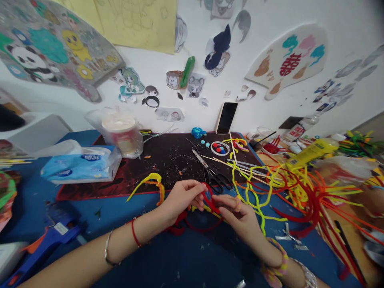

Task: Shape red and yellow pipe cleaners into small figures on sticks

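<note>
Wire, red and fuzzy [213,208], sits bent into a small loop just below the centre of the frame, held up between both hands. I see the left hand [186,197] pinching its upper end, thumb and forefinger together, the other fingers curled in. The right hand [237,213] has thumb and forefinger nearly closed on its lower right side, the remaining fingers loosely bent. Under the hands, I can make out more red wire against the blue table [135,260], partly hidden by the fingers.

Just above the hands lie black-handled scissors [211,170], their blades pointing to the upper left across a dark mat [168,168]. Beyond them, I have a white dish [212,146] of red and blue beads and, against the wall, a phone [227,118]. A yellow-and-orange piece [154,177] rests left of the left hand. My lower left shows a blue glue gun [61,228], with a tissue pack [82,165] above it. Tangled yellow wires [249,188] spread right of the right hand, towards a yellow bottle [313,154].
</note>
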Demonstrator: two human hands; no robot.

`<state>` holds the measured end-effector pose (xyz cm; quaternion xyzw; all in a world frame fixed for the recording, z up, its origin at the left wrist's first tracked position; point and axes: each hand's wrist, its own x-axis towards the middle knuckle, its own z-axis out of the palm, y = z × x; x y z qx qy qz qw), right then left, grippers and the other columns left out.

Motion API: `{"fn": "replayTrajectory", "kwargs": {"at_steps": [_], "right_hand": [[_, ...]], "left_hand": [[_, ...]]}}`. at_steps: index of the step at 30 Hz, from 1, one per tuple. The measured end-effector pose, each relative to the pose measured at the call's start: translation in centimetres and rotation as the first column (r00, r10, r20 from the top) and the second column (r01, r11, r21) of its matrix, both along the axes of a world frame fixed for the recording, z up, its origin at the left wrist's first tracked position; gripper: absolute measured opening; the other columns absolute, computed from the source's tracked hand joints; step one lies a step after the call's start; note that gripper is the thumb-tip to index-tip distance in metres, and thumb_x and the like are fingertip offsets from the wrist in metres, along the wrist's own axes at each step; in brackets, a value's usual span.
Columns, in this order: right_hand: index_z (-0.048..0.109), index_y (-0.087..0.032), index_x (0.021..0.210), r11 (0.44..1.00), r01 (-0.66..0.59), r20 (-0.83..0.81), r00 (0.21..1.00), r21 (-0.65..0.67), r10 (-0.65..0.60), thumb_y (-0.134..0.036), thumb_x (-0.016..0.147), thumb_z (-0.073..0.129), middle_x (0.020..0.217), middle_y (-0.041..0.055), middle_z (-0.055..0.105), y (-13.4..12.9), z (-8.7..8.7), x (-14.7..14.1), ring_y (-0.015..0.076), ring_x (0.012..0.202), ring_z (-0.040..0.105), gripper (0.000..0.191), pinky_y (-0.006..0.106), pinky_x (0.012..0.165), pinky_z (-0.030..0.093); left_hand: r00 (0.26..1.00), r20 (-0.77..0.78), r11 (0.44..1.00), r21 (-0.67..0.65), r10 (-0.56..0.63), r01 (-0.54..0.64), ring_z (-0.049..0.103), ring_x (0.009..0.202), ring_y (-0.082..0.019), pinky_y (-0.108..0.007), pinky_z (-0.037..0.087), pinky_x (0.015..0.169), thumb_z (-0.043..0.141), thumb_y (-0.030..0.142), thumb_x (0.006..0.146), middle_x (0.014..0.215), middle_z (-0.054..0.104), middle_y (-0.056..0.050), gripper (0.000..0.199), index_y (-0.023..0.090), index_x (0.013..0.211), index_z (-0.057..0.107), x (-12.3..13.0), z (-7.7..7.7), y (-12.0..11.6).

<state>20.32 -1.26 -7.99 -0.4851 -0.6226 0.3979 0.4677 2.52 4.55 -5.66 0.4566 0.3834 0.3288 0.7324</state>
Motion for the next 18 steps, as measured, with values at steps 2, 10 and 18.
{"fn": "replayTrajectory", "kwargs": {"at_steps": [2, 10, 18], "right_hand": [[0.066, -0.024, 0.095, 0.983, 0.006, -0.159, 0.987, -0.184, -0.036, -0.026, 0.076, 0.063, 0.088, 0.0032, 0.067, 0.03, -0.29, -0.19, 0.014, 0.075, 0.062, 0.019, 0.027, 0.07, 0.051], [0.058, -0.018, 0.09, 0.869, -0.091, -0.475, 0.862, -0.486, -0.175, -0.027, 0.065, 0.074, 0.073, 0.0005, 0.067, 0.34, 0.06, -0.64, 0.0114, 0.063, 0.063, 0.032, 0.024, 0.064, 0.051], [0.06, -0.015, 0.077, 0.834, -0.148, -0.43, 0.896, -0.532, -0.115, -0.029, 0.066, 0.073, 0.066, -0.001, 0.063, 0.55, -0.22, -0.51, 0.0093, 0.058, 0.061, 0.022, 0.023, 0.061, 0.052]], "left_hand": [[1.0, -0.014, 0.999, 0.037, -0.004, 0.004, 0.055, 0.048, -0.009, -0.021, 0.046, 0.049, 0.058, 0.034, 0.077, 0.055, 0.054, 0.002, 0.023, 0.012, 0.074, 0.058, 0.04, 0.04, -0.02], [0.993, -0.113, 0.98, 0.191, -0.038, 0.06, 0.052, 0.046, -0.009, -0.02, 0.044, 0.047, 0.055, 0.033, 0.078, 0.054, 0.055, 0.001, 0.023, 0.012, 0.071, 0.056, -0.06, 0.13, -0.07], [0.979, -0.204, 0.947, 0.312, -0.009, 0.073, 0.051, 0.045, -0.009, -0.02, 0.043, 0.047, 0.052, 0.036, 0.08, 0.049, 0.053, 0.002, 0.024, 0.014, 0.07, 0.056, -0.27, -0.26, -0.07]]}}
